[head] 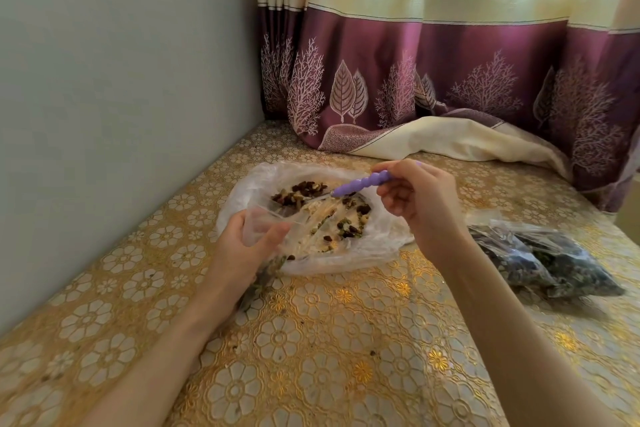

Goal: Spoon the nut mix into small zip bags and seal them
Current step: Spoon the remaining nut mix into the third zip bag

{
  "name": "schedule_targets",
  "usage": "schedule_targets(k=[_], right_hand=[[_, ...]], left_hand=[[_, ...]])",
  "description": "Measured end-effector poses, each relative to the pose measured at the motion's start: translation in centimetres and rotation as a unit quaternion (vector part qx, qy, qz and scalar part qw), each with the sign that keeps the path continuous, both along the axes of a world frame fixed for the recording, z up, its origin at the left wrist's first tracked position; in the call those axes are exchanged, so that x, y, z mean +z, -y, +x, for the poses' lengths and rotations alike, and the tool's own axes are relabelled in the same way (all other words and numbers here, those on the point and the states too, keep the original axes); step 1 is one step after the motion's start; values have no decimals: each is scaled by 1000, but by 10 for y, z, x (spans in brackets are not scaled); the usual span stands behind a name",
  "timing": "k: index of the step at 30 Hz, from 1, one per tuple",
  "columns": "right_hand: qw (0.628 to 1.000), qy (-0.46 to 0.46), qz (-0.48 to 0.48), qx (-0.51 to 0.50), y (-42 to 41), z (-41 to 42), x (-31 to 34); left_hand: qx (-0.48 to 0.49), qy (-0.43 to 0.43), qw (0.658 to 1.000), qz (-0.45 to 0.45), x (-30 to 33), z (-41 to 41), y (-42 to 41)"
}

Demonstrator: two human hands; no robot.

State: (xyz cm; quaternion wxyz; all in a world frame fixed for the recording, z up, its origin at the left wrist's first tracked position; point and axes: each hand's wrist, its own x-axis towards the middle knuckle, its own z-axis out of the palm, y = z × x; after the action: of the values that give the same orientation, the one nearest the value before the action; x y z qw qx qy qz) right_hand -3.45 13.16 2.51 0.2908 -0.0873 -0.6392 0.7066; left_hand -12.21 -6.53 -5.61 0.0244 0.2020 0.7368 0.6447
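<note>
One left hand (242, 239) pinches one small zip bag (258, 224); the right hand (415, 198) grips one spoon (360, 184) (bowl perhaps in the nut mix (311, 194)).

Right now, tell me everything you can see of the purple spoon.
The purple spoon has a lilac, glossy handle that looks like plastic, shaped in rounded beads. The right hand pinches its far end. It lies nearly level, tilted down to the left, over the open clear bag of nut mix. A thin pale neck leads from the handle towards the mix; the bowl cannot be made out.
</note>
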Motion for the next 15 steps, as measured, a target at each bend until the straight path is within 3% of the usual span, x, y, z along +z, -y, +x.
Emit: schedule_targets(k=[9,15], right_hand=[[979,-29,173,100,16,5,8],[978,-34,177,107,13,4,9]], left_hand=[[-21,22,999,29,-6,-3,-1],[-27,8,999,27,-7,-3,0]])
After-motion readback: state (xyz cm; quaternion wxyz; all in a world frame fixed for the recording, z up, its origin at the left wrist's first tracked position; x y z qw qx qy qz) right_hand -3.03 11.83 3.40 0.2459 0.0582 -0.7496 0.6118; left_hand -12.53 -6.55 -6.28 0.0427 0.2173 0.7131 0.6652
